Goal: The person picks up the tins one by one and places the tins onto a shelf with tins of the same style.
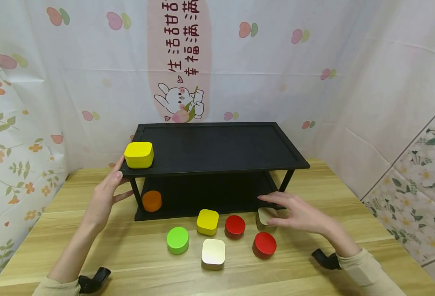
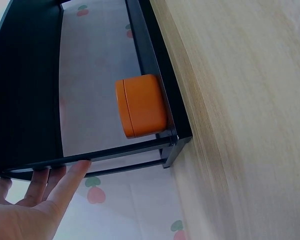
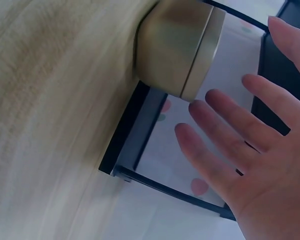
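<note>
A black two-tier shelf (image 1: 217, 148) stands on the wooden table. On its top board, at the left front corner, sits a yellow box (image 1: 139, 155). My left hand (image 1: 104, 197) touches the left end of that board beside the box, fingers fairly straight in the left wrist view. Below, an orange box (image 2: 142, 106) rests on the lower board at the left. My right hand (image 1: 295, 211) hovers around a gold box (image 1: 265, 218) at the shelf's right front, its fingers spread. In the right wrist view the gold box (image 3: 177, 47) lies just beyond the fingertips, not gripped.
On the table before the shelf are a green round box (image 1: 178, 239), a second yellow box (image 1: 208, 222), a second gold box (image 1: 213, 254) and two red round boxes (image 1: 235, 226). A patterned curtain (image 1: 276, 82) hangs behind the shelf.
</note>
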